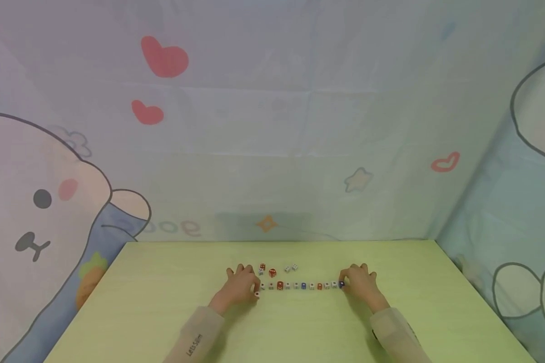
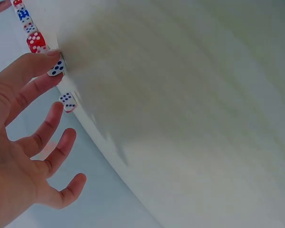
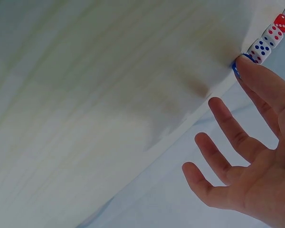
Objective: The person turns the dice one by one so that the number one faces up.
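Observation:
A row of small dice, white, red and blue, runs left to right across the table, with a larger red die [image 1: 280,285] near its left part. At the left end my left hand [image 1: 242,284] pinches a white die [image 2: 57,68] between thumb and index finger; its other fingers are spread. Another white die [image 2: 67,101] lies just beyond, near the middle fingertip. At the right end my right hand [image 1: 361,281] pinches a dark blue die [image 1: 341,284] with thumb and index finger, right against a white die [image 3: 260,50]. Its remaining fingers stand apart, holding nothing.
Behind the row lie loose dice: a red die [image 1: 262,266] by a white one, a larger red die [image 1: 272,273], and two white dice [image 1: 294,267] side by side. The pale table [image 1: 309,327] meets a printed cloth backdrop [image 1: 263,126] at the back.

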`<control>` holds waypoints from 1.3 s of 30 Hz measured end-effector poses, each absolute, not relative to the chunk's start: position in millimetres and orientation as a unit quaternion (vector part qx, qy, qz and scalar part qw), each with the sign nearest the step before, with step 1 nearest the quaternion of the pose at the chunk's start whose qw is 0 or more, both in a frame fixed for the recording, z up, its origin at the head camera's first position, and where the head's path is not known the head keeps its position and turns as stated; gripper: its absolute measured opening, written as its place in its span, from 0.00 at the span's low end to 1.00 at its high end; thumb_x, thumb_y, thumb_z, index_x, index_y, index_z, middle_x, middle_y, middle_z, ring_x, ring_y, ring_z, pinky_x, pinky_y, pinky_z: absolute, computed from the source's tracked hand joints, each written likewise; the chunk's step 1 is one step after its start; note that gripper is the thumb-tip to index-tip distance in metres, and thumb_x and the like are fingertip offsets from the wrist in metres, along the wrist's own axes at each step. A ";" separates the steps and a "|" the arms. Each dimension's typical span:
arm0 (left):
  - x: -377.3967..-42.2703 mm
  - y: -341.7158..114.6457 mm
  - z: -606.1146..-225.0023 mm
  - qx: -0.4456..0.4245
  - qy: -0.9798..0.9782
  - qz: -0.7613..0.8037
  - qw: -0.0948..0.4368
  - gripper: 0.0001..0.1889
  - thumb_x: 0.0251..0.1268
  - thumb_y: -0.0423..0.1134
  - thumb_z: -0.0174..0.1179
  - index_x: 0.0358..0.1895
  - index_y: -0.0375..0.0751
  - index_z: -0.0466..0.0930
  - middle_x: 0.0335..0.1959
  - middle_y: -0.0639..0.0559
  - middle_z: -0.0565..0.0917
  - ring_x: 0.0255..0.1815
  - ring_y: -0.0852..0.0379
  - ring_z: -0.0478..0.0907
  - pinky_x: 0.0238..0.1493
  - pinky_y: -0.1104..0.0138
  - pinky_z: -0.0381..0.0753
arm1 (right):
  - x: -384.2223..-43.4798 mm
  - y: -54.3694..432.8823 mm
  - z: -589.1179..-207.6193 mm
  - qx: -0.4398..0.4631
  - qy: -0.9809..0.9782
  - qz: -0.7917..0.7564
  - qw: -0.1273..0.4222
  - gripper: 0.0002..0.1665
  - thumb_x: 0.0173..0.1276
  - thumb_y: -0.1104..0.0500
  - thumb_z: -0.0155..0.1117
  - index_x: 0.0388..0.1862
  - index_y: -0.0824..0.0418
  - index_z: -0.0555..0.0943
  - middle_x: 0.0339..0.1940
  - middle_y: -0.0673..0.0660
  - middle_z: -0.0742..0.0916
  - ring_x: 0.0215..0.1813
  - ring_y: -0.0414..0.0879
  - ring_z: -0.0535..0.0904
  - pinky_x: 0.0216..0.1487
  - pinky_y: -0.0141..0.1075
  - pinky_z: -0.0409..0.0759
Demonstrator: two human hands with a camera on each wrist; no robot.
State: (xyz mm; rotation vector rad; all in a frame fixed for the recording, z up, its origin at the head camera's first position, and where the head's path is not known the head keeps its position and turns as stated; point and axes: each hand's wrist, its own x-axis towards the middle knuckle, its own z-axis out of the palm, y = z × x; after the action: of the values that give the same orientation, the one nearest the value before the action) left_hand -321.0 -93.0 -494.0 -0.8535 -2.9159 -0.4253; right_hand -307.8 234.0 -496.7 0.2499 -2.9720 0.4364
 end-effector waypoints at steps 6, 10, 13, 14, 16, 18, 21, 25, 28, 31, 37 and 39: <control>-318.8 -83.5 -494.8 -0.286 -0.949 -0.126 0.043 0.09 0.38 0.41 0.70 0.17 0.50 0.77 0.33 0.51 0.70 0.36 0.53 0.60 0.40 0.46 0.56 | -308.5 234.3 -496.3 0.081 -0.984 0.145 0.062 0.06 0.49 0.62 0.69 0.25 0.53 0.80 0.37 0.58 0.81 0.43 0.59 0.68 0.38 0.59 0.64; -319.2 -79.5 -496.9 -0.283 -0.951 -0.116 0.049 0.09 0.38 0.41 0.70 0.17 0.50 0.77 0.32 0.51 0.70 0.36 0.53 0.59 0.38 0.48 0.55 | -308.2 234.5 -497.2 0.082 -0.984 0.149 0.062 0.07 0.49 0.63 0.69 0.25 0.53 0.80 0.37 0.58 0.81 0.43 0.58 0.68 0.37 0.57 0.64; -320.9 -77.6 -499.0 -0.279 -0.953 -0.109 0.054 0.09 0.37 0.41 0.70 0.17 0.51 0.76 0.32 0.52 0.70 0.35 0.54 0.58 0.38 0.50 0.55 | -308.3 235.3 -499.3 0.085 -0.983 0.146 0.065 0.07 0.49 0.62 0.69 0.26 0.52 0.80 0.37 0.58 0.81 0.43 0.59 0.68 0.37 0.58 0.64; -321.6 -77.4 -499.8 -0.278 -0.953 -0.108 0.056 0.09 0.37 0.41 0.70 0.17 0.51 0.76 0.31 0.52 0.70 0.35 0.54 0.58 0.37 0.51 0.54 | -308.5 235.5 -499.9 0.086 -0.984 0.144 0.067 0.07 0.49 0.62 0.69 0.26 0.52 0.80 0.37 0.58 0.81 0.43 0.59 0.68 0.38 0.59 0.64; -321.9 -77.3 -500.4 -0.277 -0.953 -0.105 0.060 0.09 0.37 0.41 0.70 0.17 0.51 0.76 0.31 0.52 0.70 0.35 0.54 0.58 0.37 0.51 0.54 | -308.5 235.8 -500.7 0.087 -0.984 0.142 0.070 0.07 0.49 0.62 0.69 0.27 0.52 0.80 0.37 0.58 0.81 0.43 0.59 0.69 0.38 0.59 0.65; -321.6 -77.4 -500.6 -0.277 -0.953 -0.107 0.063 0.09 0.37 0.41 0.70 0.18 0.51 0.77 0.32 0.52 0.70 0.35 0.54 0.58 0.37 0.50 0.55 | -308.7 235.8 -500.9 0.087 -0.984 0.142 0.070 0.07 0.49 0.62 0.69 0.26 0.52 0.80 0.37 0.58 0.81 0.43 0.59 0.69 0.37 0.59 0.65; -320.9 -77.2 -499.8 -0.276 -0.953 -0.112 0.065 0.09 0.38 0.42 0.70 0.18 0.51 0.77 0.32 0.52 0.70 0.35 0.54 0.59 0.38 0.50 0.55 | -309.0 235.5 -500.3 0.085 -0.984 0.143 0.070 0.07 0.49 0.62 0.69 0.26 0.52 0.80 0.37 0.58 0.81 0.43 0.59 0.68 0.37 0.58 0.65; -321.4 -77.9 -498.5 -0.277 -0.952 -0.114 0.063 0.09 0.39 0.43 0.70 0.18 0.51 0.77 0.33 0.52 0.71 0.36 0.53 0.59 0.39 0.49 0.55 | -309.6 235.0 -499.5 0.083 -0.984 0.143 0.071 0.06 0.49 0.62 0.69 0.26 0.52 0.81 0.37 0.58 0.81 0.43 0.58 0.68 0.38 0.58 0.64; -323.5 -80.1 -495.5 -0.276 -0.950 -0.126 0.067 0.09 0.39 0.46 0.70 0.19 0.51 0.77 0.34 0.51 0.71 0.36 0.53 0.60 0.39 0.50 0.54 | -309.2 234.5 -498.8 0.083 -0.984 0.143 0.071 0.06 0.49 0.62 0.69 0.26 0.52 0.81 0.37 0.58 0.81 0.44 0.59 0.68 0.39 0.59 0.64; -327.8 -83.3 -489.5 -0.266 -0.947 -0.151 0.094 0.11 0.42 0.49 0.68 0.19 0.51 0.76 0.34 0.52 0.71 0.36 0.53 0.60 0.38 0.52 0.53 | -308.2 233.4 -497.5 0.085 -0.983 0.145 0.071 0.07 0.49 0.62 0.68 0.27 0.53 0.80 0.37 0.58 0.81 0.44 0.59 0.69 0.39 0.60 0.64; -341.1 -86.6 -483.4 -0.227 -0.950 -0.162 0.141 0.06 0.48 0.42 0.65 0.25 0.46 0.78 0.34 0.48 0.72 0.35 0.50 0.61 0.38 0.49 0.55 | -307.4 233.6 -496.9 0.086 -0.983 0.146 0.072 0.07 0.49 0.63 0.69 0.26 0.53 0.80 0.37 0.58 0.81 0.43 0.59 0.68 0.39 0.60 0.64; -345.6 -85.8 -485.8 -0.218 -0.954 -0.153 0.140 0.05 0.49 0.40 0.65 0.29 0.44 0.80 0.35 0.47 0.73 0.36 0.49 0.62 0.39 0.47 0.57 | -307.8 234.0 -497.4 0.084 -0.983 0.145 0.071 0.07 0.49 0.62 0.69 0.26 0.53 0.81 0.38 0.58 0.81 0.43 0.59 0.68 0.39 0.60 0.64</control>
State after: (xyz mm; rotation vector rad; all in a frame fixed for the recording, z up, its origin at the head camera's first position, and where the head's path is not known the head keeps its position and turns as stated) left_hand -345.6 -85.8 -485.8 -0.6295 -2.7559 -0.4422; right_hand -307.8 234.0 -497.4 0.2528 -2.9559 0.4366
